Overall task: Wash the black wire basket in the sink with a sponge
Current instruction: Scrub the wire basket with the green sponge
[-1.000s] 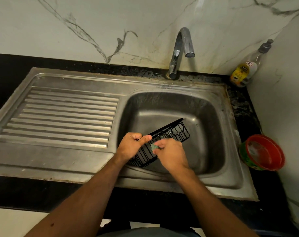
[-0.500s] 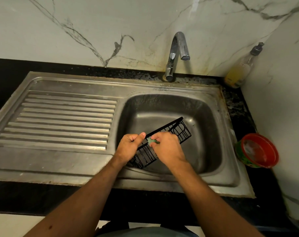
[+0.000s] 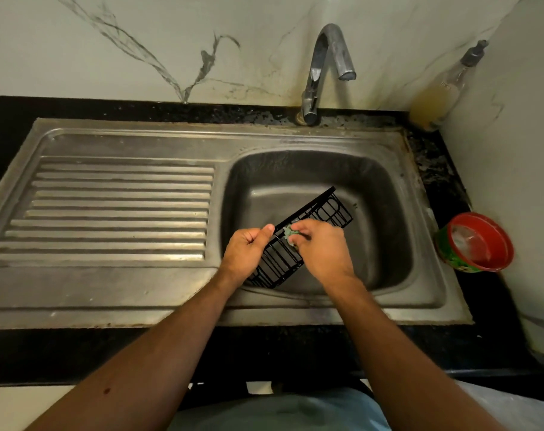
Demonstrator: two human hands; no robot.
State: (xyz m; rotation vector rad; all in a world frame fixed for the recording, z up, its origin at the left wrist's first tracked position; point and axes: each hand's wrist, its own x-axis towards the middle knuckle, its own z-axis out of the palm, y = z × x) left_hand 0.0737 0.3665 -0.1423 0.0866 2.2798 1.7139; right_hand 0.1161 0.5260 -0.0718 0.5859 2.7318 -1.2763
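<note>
- Gleaming dully, steel sink sits in black worktop, marble wall behind
- Left hand grips wire basket; right hand pinches green sponge against it

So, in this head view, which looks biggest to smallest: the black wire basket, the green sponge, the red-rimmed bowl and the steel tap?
1. Black wire basket
2. Curved steel tap; similar, so unsure
3. Red-rimmed bowl
4. Green sponge, mostly hidden by the right hand
</note>
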